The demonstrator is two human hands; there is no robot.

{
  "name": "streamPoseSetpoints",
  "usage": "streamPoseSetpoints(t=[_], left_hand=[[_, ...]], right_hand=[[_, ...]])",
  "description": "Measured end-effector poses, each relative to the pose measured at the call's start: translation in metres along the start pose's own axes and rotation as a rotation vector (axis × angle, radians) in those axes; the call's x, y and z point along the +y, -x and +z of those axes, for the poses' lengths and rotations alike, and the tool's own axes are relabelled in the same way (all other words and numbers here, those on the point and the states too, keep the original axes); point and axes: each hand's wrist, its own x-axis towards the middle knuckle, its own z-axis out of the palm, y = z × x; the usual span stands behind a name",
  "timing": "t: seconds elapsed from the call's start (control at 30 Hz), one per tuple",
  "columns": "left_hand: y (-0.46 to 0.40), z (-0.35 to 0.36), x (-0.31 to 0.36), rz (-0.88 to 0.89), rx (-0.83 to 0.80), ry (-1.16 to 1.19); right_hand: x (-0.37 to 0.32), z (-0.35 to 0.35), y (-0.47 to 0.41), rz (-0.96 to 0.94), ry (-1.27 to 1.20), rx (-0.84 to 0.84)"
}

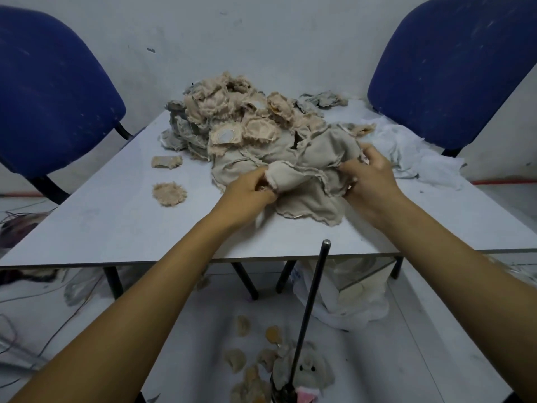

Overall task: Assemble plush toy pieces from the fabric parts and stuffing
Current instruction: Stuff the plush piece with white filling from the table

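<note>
Both your hands grip the grey-beige plush fabric skin (308,181) at the near side of the pile.

Nearest you, a thin black metal rod (312,301) stands upright over a finished grey plush toy (311,370) on the floor. On the pale grey table (116,228), your left hand (250,193) pinches a rolled end of the skin, fingers curled; your right hand (369,175) clutches its other side. A round tan fuzzy patch (169,194) lies left. Beyond sits the heap of tan and grey fabric pieces (232,120) (white stuffing (412,158) spreads just right), then two blue chairs (55,91).
</note>
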Motion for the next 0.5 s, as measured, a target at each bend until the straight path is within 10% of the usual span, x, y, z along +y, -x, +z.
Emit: streamPoseSetpoints(t=[0.2, 0.37, 0.5], left_hand=[[0.004, -0.004, 0.026, 0.278, 0.55, -0.061], [0.008, 0.017, 0.029, 0.307, 0.183, -0.064], [0.008, 0.029, 0.026, 0.278, 0.294, 0.061]], right_hand=[[0.005, 0.011, 0.007, -0.282, 0.42, 0.027], [0.006, 0.015, 0.015, -0.324, 0.433, -0.01], [0.009, 0.012, 0.028, -0.44, 0.879, -0.205]])
